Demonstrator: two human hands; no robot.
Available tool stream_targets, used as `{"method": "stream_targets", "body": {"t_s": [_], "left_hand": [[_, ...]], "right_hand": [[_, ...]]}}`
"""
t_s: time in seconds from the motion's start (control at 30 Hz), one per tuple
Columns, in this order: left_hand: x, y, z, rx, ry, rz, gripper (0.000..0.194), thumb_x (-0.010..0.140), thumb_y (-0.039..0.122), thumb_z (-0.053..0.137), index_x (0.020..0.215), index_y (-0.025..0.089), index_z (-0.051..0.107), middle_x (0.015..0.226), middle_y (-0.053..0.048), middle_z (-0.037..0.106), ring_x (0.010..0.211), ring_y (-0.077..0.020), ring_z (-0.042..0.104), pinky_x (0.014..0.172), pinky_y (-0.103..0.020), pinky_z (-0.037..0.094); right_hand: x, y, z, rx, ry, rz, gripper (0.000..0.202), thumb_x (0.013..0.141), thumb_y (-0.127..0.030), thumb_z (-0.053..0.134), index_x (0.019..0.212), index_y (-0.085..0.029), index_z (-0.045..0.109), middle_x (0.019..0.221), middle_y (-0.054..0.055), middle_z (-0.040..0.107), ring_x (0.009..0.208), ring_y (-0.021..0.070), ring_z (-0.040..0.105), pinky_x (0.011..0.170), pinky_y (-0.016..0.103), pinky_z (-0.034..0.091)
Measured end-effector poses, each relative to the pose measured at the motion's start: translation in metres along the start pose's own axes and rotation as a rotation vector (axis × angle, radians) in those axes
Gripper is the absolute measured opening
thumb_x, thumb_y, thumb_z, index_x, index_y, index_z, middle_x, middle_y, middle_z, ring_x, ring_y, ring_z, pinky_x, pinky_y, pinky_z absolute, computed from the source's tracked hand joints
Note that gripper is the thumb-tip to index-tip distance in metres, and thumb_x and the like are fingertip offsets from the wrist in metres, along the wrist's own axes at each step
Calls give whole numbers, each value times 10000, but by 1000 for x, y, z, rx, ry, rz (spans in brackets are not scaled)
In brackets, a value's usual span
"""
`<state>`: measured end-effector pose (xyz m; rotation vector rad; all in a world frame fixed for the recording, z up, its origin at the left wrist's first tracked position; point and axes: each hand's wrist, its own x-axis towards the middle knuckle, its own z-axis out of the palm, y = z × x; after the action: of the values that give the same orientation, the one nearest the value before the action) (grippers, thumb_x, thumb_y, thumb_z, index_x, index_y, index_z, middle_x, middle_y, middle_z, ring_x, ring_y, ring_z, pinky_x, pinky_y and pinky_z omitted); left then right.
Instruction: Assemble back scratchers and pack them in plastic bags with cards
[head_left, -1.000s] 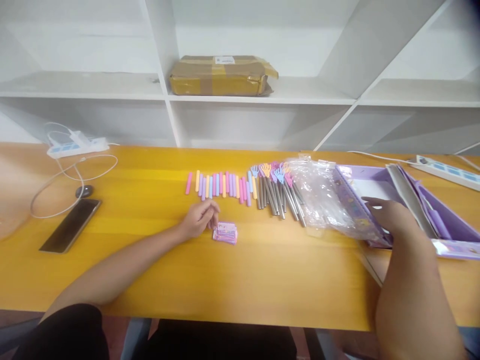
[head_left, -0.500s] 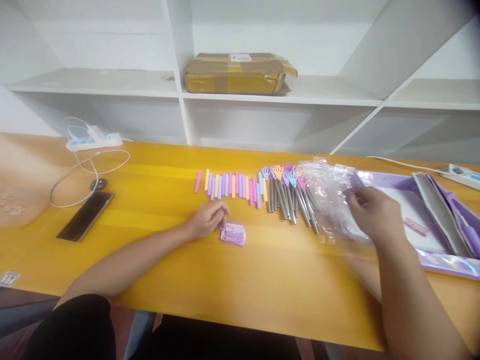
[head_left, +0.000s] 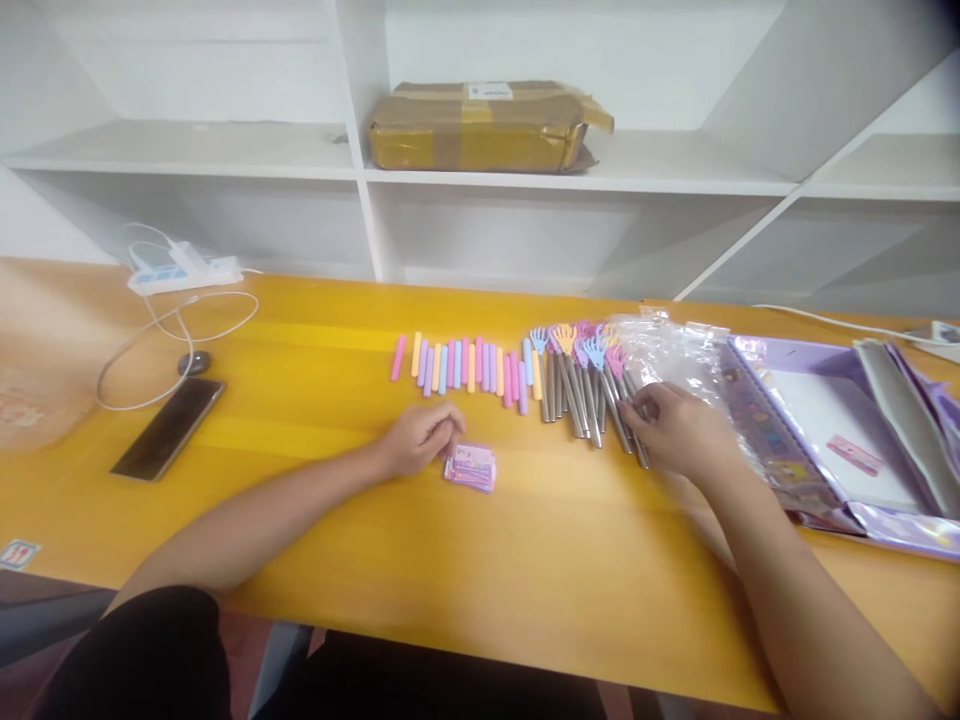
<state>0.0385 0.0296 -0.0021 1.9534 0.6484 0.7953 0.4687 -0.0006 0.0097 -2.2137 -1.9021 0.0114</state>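
My left hand [head_left: 421,438] rests on the table with its fingers curled in, seemingly holding nothing. Its fingertips lie by the corner of a small stack of pink and purple printed cards [head_left: 471,468]. At the right, my right hand [head_left: 679,428] has its thumb and fingers closed at the handle of the outermost back scratcher [head_left: 628,432]. Several more back scratchers [head_left: 576,395] lie bunched to its left, with metal rods and blue, orange, pink and purple claw heads. Beyond that hand lies a crumpled clear plastic bag [head_left: 667,350], partly covered by it.
Coloured tubes [head_left: 471,366] lie in a row left of the back scratchers. An open purple box [head_left: 802,440] sits at the right. A phone [head_left: 169,430], mouse [head_left: 194,363] and power strip [head_left: 186,272] are at the left. A taped carton [head_left: 480,135] stands on the shelf.
My right hand has moved left and down from over the plastic bag and purple box to the back scratcher handles. My left hand has stayed by the cards. The view has shifted slightly.
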Motion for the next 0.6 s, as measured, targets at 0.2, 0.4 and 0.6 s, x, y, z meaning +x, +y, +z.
{"method": "stream_targets", "body": {"t_s": [0.2, 0.4, 0.6], "left_hand": [[2, 1, -1, -105, 62, -14, 215, 1073, 302, 416, 983, 201, 582, 667, 26, 684, 530, -103, 631, 541, -211, 472], [22, -17, -74, 121, 735, 4, 47, 962, 225, 541, 971, 223, 587, 685, 41, 589, 613, -118, 564, 629, -236, 458], [33, -63, -118, 211, 948, -254, 135, 855, 154, 449, 948, 222, 520, 815, 11, 561, 655, -127, 525, 631, -246, 436]], "right_hand": [[0, -5, -1, -20, -33, 51, 357, 960, -555, 510, 873, -227, 625, 944, 107, 723, 763, 233, 602, 669, 347, 370], [3, -1, -2, 35, -74, 86, 344, 925, -540, 546, 858, -220, 650, 861, 102, 731, 717, 227, 607, 660, 347, 400], [3, -1, 4, -27, 10, 74, 291, 886, -492, 595, 834, -223, 695, 851, 100, 745, 703, 227, 624, 652, 350, 416]]}}
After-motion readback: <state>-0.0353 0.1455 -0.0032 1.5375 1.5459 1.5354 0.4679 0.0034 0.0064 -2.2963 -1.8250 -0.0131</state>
